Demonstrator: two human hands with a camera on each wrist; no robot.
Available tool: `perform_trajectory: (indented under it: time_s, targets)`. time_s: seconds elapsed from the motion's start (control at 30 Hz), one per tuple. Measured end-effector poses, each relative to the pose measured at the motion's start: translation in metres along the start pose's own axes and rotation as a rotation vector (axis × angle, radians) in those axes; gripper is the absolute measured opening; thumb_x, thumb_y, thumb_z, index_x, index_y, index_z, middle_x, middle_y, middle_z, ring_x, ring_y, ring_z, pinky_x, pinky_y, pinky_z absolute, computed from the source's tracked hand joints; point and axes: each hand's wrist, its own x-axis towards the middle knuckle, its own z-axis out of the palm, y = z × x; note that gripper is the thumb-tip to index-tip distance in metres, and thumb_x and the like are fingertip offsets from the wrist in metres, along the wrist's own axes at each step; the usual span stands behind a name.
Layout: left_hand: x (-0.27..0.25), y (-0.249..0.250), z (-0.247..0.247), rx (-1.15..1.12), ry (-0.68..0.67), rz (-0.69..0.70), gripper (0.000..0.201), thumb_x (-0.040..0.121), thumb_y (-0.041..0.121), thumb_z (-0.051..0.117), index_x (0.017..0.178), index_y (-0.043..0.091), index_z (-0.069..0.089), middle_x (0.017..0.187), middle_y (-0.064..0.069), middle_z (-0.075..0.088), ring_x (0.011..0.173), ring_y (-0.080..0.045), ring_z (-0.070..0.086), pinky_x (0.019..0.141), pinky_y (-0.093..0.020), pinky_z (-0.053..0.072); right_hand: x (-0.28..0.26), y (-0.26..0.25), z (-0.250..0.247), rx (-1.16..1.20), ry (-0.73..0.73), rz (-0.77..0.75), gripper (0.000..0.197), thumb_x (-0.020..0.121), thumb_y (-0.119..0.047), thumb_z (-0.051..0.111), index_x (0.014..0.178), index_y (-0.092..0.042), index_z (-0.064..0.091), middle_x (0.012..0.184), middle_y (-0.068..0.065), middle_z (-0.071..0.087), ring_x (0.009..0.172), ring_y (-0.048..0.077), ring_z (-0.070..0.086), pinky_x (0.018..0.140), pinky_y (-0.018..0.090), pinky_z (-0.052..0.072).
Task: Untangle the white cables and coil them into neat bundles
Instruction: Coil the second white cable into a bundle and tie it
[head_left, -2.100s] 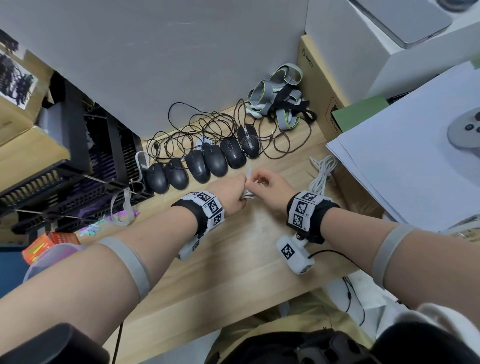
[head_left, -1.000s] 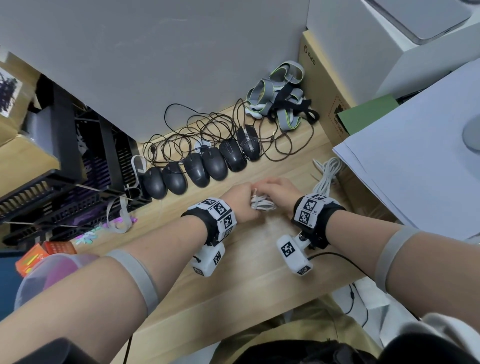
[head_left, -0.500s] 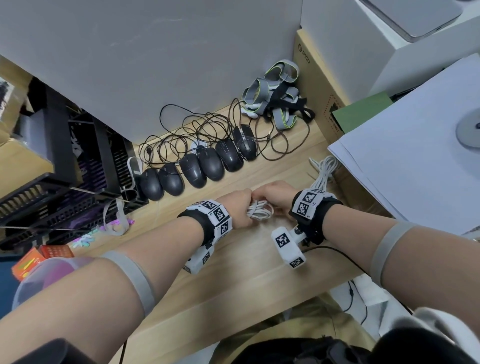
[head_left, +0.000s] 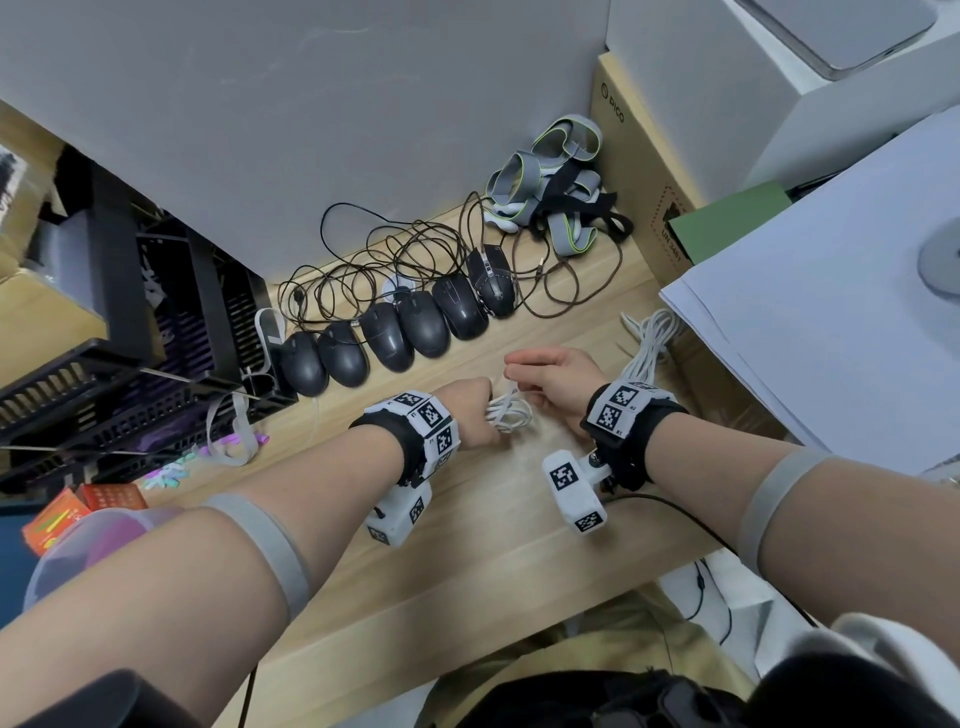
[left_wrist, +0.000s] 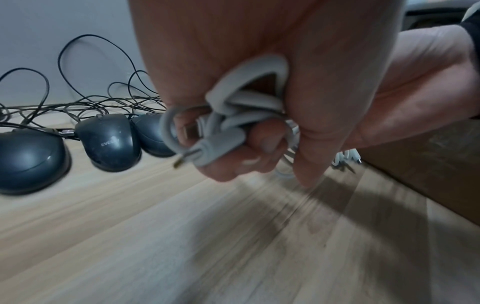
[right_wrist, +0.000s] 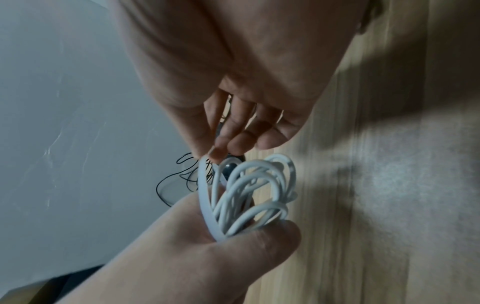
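Observation:
A small coil of white cable (head_left: 510, 414) hangs just above the wooden desk (head_left: 467, 545), gripped at one end by my left hand (head_left: 480, 410). In the left wrist view the fingers (left_wrist: 262, 142) curl tightly round the bunched cable (left_wrist: 233, 115). My right hand (head_left: 515, 368) sits just right of the coil. In the right wrist view its thumb and forefinger (right_wrist: 207, 158) pinch one strand rising from the coil's loops (right_wrist: 249, 195). A second white cable bundle (head_left: 649, 338) lies loose on the desk behind my right wrist.
A row of black mice (head_left: 395, 332) with tangled black cords lies behind my hands. Grey straps (head_left: 556, 197) are heaped at the wall. Black trays (head_left: 130, 364) stand to the left; a cardboard box (head_left: 639, 171) and white paper sheets (head_left: 831, 312) to the right.
My two fists were pressed together over the coil. The right hand has drawn slightly away and now pinches a strand above the loops, while the left keeps its grip.

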Motion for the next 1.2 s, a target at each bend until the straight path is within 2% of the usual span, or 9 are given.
perform_trajectory:
  time_s: [0.07, 0.13, 0.3, 0.47, 0.63, 0.73, 0.87, 1.03, 1.2]
  targets:
    - [-0.0006, -0.0005, -0.0003, 0.008, -0.016, -0.006, 0.043, 0.084, 0.038, 0.071, 0.109, 0.007, 0.056, 0.099, -0.009, 0.065, 0.087, -0.026, 0.06, 0.076, -0.037, 0.051, -0.0002, 0.0003, 0.001, -0.046, -0.005, -0.002, 0.014, 0.075, -0.011, 0.079, 0.075, -0.025, 0.079, 0.072, 0.0, 0.071, 0.073, 0.016, 0.058, 0.073, 0.032, 0.048]
    - [-0.0012, -0.0003, -0.0015, 0.004, -0.032, -0.007, 0.041, 0.083, 0.037, 0.072, 0.108, 0.006, 0.059, 0.1, -0.012, 0.068, 0.088, -0.028, 0.064, 0.077, -0.039, 0.053, -0.0004, -0.0002, 0.002, -0.069, -0.014, -0.006, 0.014, 0.077, -0.01, 0.079, 0.075, -0.024, 0.078, 0.07, -0.001, 0.071, 0.07, 0.013, 0.059, 0.068, 0.029, 0.048]
    - [-0.0022, 0.0034, -0.0048, -0.007, -0.044, 0.04, 0.027, 0.086, 0.025, 0.07, 0.101, 0.004, 0.062, 0.088, -0.009, 0.064, 0.077, -0.023, 0.057, 0.07, -0.034, 0.05, -0.0036, -0.0031, 0.0026, -0.07, 0.0, -0.071, 0.016, 0.08, -0.005, 0.076, 0.094, -0.013, 0.076, 0.064, -0.009, 0.069, 0.051, -0.004, 0.06, 0.053, 0.011, 0.046]
    - [-0.0007, 0.0027, -0.004, -0.007, -0.042, 0.025, 0.034, 0.083, 0.031, 0.072, 0.104, 0.006, 0.061, 0.096, -0.012, 0.07, 0.085, -0.028, 0.065, 0.075, -0.04, 0.056, -0.0012, -0.0002, 0.0045, -0.041, 0.038, -0.092, 0.015, 0.08, -0.008, 0.077, 0.086, -0.022, 0.075, 0.08, -0.002, 0.072, 0.068, 0.007, 0.063, 0.067, 0.018, 0.052]
    - [0.0, 0.0017, -0.0048, -0.034, -0.043, 0.049, 0.036, 0.082, 0.03, 0.073, 0.107, 0.007, 0.06, 0.096, -0.009, 0.07, 0.087, -0.027, 0.066, 0.079, -0.039, 0.057, -0.0045, -0.0009, 0.007, 0.006, 0.028, -0.085, 0.019, 0.082, -0.004, 0.074, 0.1, -0.008, 0.075, 0.074, -0.001, 0.069, 0.054, -0.002, 0.063, 0.056, 0.012, 0.049]
    - [-0.0004, 0.0, -0.0041, -0.024, -0.054, 0.07, 0.033, 0.082, 0.029, 0.073, 0.106, 0.01, 0.062, 0.096, -0.009, 0.071, 0.087, -0.026, 0.066, 0.079, -0.038, 0.057, -0.0041, 0.0005, 0.0088, 0.004, 0.01, -0.08, 0.017, 0.082, -0.004, 0.074, 0.098, -0.009, 0.075, 0.076, -0.001, 0.07, 0.058, 0.0, 0.064, 0.059, 0.014, 0.05]
    - [0.0001, -0.0012, -0.0031, -0.031, -0.042, 0.059, 0.034, 0.081, 0.029, 0.074, 0.105, 0.008, 0.061, 0.095, -0.01, 0.07, 0.086, -0.029, 0.066, 0.08, -0.041, 0.057, -0.0059, -0.0002, 0.0094, 0.019, 0.011, -0.074, 0.011, 0.083, -0.003, 0.073, 0.089, -0.012, 0.074, 0.071, 0.001, 0.069, 0.054, 0.003, 0.062, 0.056, 0.015, 0.052]
    - [0.0008, -0.0016, -0.0021, -0.032, -0.032, 0.051, 0.037, 0.084, 0.029, 0.073, 0.109, 0.005, 0.061, 0.094, -0.01, 0.067, 0.084, -0.026, 0.062, 0.078, -0.037, 0.052, -0.0041, 0.0019, 0.0098, 0.035, 0.012, -0.054, 0.01, 0.082, -0.005, 0.074, 0.087, -0.013, 0.074, 0.069, 0.004, 0.07, 0.053, 0.007, 0.062, 0.054, 0.016, 0.052]
    - [-0.0001, -0.0028, 0.0015, -0.052, -0.063, 0.085, 0.029, 0.082, 0.031, 0.074, 0.101, 0.011, 0.066, 0.092, -0.008, 0.07, 0.081, -0.025, 0.065, 0.078, -0.039, 0.057, -0.0036, 0.0026, 0.0101, 0.004, -0.023, -0.008, 0.009, 0.082, -0.007, 0.074, 0.087, -0.015, 0.075, 0.069, 0.004, 0.071, 0.052, 0.007, 0.061, 0.053, 0.017, 0.051]
